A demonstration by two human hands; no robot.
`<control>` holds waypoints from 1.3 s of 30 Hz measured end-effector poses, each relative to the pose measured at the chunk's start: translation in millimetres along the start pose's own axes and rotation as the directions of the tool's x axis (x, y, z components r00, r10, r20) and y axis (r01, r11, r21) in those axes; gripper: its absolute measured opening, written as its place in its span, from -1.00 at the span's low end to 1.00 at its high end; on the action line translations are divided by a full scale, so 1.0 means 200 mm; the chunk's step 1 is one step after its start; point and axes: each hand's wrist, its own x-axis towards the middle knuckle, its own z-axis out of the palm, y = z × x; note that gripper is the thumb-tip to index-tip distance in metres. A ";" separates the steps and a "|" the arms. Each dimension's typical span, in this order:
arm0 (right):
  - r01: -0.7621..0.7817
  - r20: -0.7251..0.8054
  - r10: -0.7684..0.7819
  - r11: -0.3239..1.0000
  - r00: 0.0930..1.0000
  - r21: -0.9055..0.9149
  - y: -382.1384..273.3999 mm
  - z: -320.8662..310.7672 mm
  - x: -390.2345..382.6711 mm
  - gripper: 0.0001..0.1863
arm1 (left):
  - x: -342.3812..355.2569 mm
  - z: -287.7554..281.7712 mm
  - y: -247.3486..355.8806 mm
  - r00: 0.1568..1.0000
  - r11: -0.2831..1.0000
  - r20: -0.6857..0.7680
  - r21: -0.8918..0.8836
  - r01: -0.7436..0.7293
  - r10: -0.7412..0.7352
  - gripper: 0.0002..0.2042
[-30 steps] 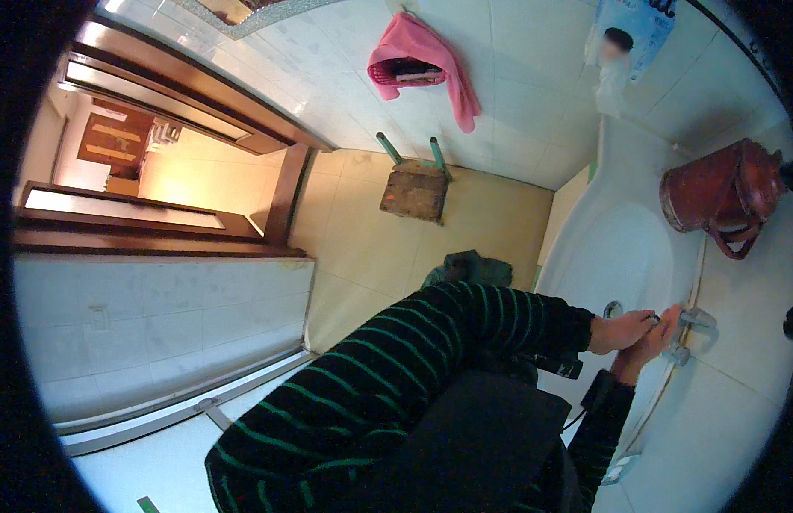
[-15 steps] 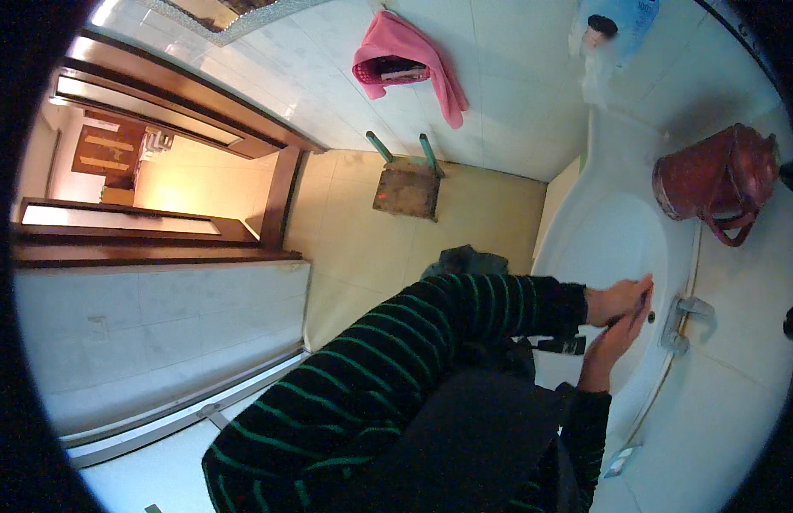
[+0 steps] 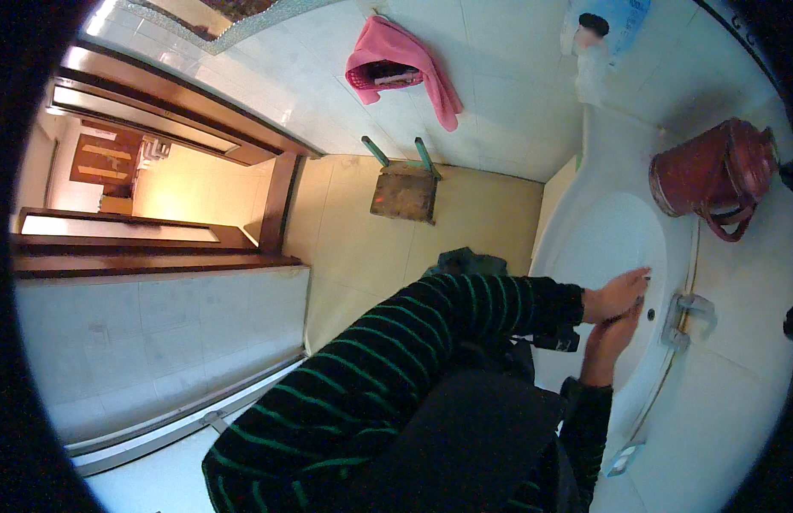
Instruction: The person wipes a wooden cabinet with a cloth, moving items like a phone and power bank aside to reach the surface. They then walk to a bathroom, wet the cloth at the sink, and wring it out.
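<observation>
Both hands meet over the white basin (image 3: 601,239), left hand (image 3: 617,292) laid flat against the right hand (image 3: 608,335), each grip open and holding nothing. Just beyond them stands the chrome tap (image 3: 683,312); farther along the bench (image 3: 713,410) sits a red kettle (image 3: 713,175).

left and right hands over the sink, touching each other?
Touching. The head view shows the left hand lying across the right hand above the white sink, no gap between them.

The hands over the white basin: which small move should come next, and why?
Probably reach the right hand to the tap. Both hands, left hand above it, are pressed together over the basin, beside the tap; no water stream is visible.
</observation>
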 end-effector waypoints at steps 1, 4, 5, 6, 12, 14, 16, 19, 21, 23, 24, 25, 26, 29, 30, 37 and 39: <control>-0.031 0.087 0.028 0.999 0.996 0.026 -0.01 -0.01 0.00 -0.53 | 0.00 0.00 0.00 0.996 0.980 0.008 0.182 -0.086 0.086 -0.54; -0.142 0.075 0.135 0.985 0.988 0.100 -0.11 -0.04 0.05 -0.54 | -0.04 0.08 -0.02 0.975 0.897 0.082 0.384 -0.221 0.205 -0.68; -0.220 0.131 0.200 0.961 0.971 0.165 -0.14 -0.05 0.05 -0.55 | -0.02 0.08 -0.02 0.965 0.802 0.170 0.537 -0.262 0.201 -0.71; -0.308 0.188 0.269 0.925 0.945 0.223 -0.16 -0.06 0.04 -0.55 | -0.02 0.09 -0.02 0.981 0.732 0.068 0.656 -0.182 0.184 -0.81; -0.398 0.153 0.373 0.896 0.915 0.196 -0.06 -0.14 -0.02 -0.62 | -0.01 0.05 -0.05 0.875 0.499 0.166 0.766 -0.405 0.455 -0.78; -0.248 0.149 0.242 0.968 0.959 0.025 0.00 -0.23 0.03 -0.63 | -0.04 0.06 -0.06 0.841 0.511 0.278 0.692 -0.510 0.463 -0.79; -0.040 0.148 0.091 0.949 0.985 -0.314 0.05 -0.34 0.07 -0.64 | -0.05 0.07 -0.06 0.821 0.582 0.359 0.581 -0.569 0.444 -0.81; 0.573 0.701 -0.078 -0.516 0.709 -0.637 0.08 -0.43 0.07 -0.66 | -0.02 0.05 -0.01 0.738 0.539 0.427 0.506 -0.674 0.522 -0.77; 0.379 0.393 -0.119 0.611 0.912 -0.695 0.07 -0.43 0.03 -0.64 | 0.00 0.03 0.04 0.782 0.574 0.327 0.539 -0.616 0.532 -0.74; 0.246 0.316 -0.069 0.789 0.946 -0.563 0.05 -0.39 0.00 -0.61 | -0.01 0.01 0.07 0.817 0.517 0.337 0.645 -0.562 0.468 -0.66; 0.202 0.285 -0.057 0.835 0.957 -0.511 0.03 -0.36 -0.02 -0.60 | -0.01 0.00 0.08 0.826 0.483 0.387 0.675 -0.557 0.410 -0.65; 0.150 0.254 -0.036 0.883 0.966 -0.445 0.00 -0.33 -0.01 -0.58 | -0.03 0.01 0.08 0.833 0.446 0.448 0.705 -0.552 0.324 -0.64; 0.116 0.240 -0.017 0.907 0.971 -0.404 -0.02 -0.30 -0.02 -0.56 | -0.04 0.00 0.08 0.790 0.390 0.535 0.687 -0.613 0.298 -0.61; 0.163 0.268 -0.038 0.872 0.963 -0.462 -0.09 -0.26 -0.03 -0.49 | -0.06 0.02 0.05 0.776 0.388 0.570 0.673 -0.629 0.271 -0.60; 0.225 0.300 -0.068 0.821 0.951 -0.525 -0.11 -0.26 -0.03 -0.47 | -0.06 0.04 0.04 0.824 0.359 0.445 0.749 -0.557 0.351 -0.59; 0.183 0.297 -0.035 0.855 0.954 -0.485 -0.15 -0.15 -0.07 -0.46 | -0.02 0.06 0.05 0.849 0.401 0.428 0.751 -0.525 0.311 -0.64; 0.187 0.328 -0.011 0.838 0.945 -0.513 -0.17 -0.11 -0.07 -0.50 | -0.01 0.03 0.07 0.833 0.350 0.364 0.782 -0.516 0.416 -0.69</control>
